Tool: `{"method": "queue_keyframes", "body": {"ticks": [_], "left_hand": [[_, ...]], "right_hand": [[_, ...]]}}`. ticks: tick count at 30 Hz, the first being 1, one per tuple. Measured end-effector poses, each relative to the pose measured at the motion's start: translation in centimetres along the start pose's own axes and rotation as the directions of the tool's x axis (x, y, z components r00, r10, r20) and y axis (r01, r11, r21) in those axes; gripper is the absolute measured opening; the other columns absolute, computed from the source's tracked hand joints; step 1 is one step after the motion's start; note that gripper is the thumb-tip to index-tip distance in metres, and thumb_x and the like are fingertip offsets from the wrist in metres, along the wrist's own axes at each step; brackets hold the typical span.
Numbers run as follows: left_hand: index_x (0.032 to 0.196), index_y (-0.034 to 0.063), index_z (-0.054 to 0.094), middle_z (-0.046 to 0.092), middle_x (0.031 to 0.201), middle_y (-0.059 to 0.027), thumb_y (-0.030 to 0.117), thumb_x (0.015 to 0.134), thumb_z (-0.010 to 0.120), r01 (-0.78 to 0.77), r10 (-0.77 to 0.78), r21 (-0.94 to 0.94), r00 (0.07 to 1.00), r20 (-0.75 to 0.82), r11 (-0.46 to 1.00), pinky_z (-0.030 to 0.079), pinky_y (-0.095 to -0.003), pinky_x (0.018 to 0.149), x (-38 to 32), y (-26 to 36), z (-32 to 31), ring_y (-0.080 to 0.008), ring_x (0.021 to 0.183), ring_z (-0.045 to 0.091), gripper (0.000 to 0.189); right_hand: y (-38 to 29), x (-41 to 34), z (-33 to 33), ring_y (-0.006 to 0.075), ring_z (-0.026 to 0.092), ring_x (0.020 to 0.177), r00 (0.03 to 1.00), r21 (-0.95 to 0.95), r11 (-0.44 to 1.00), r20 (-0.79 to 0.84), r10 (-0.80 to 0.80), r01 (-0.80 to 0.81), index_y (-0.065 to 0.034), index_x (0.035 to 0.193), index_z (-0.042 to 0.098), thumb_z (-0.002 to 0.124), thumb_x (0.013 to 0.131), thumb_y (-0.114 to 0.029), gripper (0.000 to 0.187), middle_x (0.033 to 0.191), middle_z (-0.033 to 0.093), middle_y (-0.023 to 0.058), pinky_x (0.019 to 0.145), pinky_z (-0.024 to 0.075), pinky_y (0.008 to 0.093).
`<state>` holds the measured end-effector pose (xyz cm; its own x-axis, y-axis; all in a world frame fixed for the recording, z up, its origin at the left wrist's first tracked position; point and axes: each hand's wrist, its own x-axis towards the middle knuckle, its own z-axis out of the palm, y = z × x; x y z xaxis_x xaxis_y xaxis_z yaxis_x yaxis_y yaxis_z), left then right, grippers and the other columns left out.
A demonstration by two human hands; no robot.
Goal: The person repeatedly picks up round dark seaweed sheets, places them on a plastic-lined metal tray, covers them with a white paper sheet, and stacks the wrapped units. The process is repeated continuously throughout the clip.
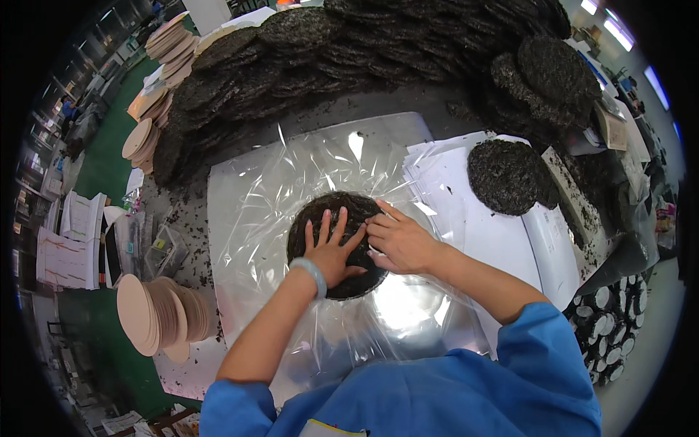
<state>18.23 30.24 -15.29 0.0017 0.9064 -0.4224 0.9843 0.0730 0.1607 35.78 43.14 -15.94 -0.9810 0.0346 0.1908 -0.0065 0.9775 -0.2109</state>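
Note:
A dark, round cake that looks like dried seaweed [306, 229] lies in front of me under creased clear plastic film [256, 218]. My left hand [332, 254], a pale bangle at its wrist, rests flat on the cake with its fingers spread. At the cake's right edge is my right hand [401, 240], its fingers bent and the index finger reaching forward. Whether those fingers pinch the film or only press on it, I cannot tell. Film creases fan out from the cake over a smooth, pale sheet [232, 180].
A high bank of similar dark cakes [338, 49] curves along the back. One cake [508, 177] sits on white paper sheets [453, 196] at right. Round, pale discs [164, 317] stand stacked at left. Near them is a clear plastic box [165, 248]. Dark crumbs litter the grey tabletop [185, 205].

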Motion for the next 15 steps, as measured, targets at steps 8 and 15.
{"method": "queue_keyframes", "body": {"ticks": [8,15], "left_hand": [[0.159,0.0282,0.028,-0.004,0.169,-0.0170,0.059,0.091,0.063,-0.076,0.072,-0.039,0.993,-0.096,0.996,-0.001,-0.0679,0.118,0.2,-1.3,1.0,-0.0450,0.154,-0.006,0.082],[0.104,0.0040,0.074,0.075,0.100,-0.0076,0.012,0.094,0.069,-0.169,-0.356,-0.772,0.813,-0.460,0.613,0.057,-0.0310,0.076,-8.4,-2.1,-4.0,-0.0180,0.088,0.071,0.014]], "right_hand": [[0.7,0.3,-3.0,0.0285,0.051,0.132,0.986,0.379,0.913,0.124,0.109,-0.149,-0.0006,0.109,0.071,0.049,0.104,-0.039,0.045,0.119,0.066,0.0129,0.123,0.0171,0.0547],[-7.2,-9.8,-12.9,0.0315,0.048,0.139,0.794,0.824,0.221,0.564,-0.226,-0.522,-0.0011,0.131,0.064,0.051,0.105,-0.035,0.045,0.142,0.057,0.0198,0.118,0.0333,0.0421]]}}
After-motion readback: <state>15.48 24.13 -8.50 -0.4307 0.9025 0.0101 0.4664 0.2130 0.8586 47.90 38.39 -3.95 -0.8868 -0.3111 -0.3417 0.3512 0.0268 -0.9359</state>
